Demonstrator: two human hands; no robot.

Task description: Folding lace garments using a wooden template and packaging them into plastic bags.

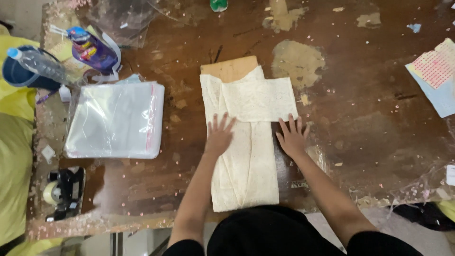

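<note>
The person wears black clothing, seen at the near edge of the table as a dark rounded mass with no print or pattern. Both forearms are bare, with no sleeves reaching them. The left hand and right hand carry no gloves, rings or watch.

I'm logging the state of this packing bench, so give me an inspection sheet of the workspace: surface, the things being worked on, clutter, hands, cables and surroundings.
Surface: dark wooden table, worn, with pale patches and small pink specks scattered over it.
Job's things: cream fabric folded lengthwise, one flap turned out to the right, over a brown cardboard sheet.
Clutter: stack of clear plastic bags, tape dispenser, plastic bottle, purple bottle, paper sheets at the right edge.
Hands: left hand flat on the fabric; right hand flat at the fabric's right edge, partly on the table.
Cables: nothing seen.
Surroundings: yellow cloth at left; pale floor below the table edge.
</note>
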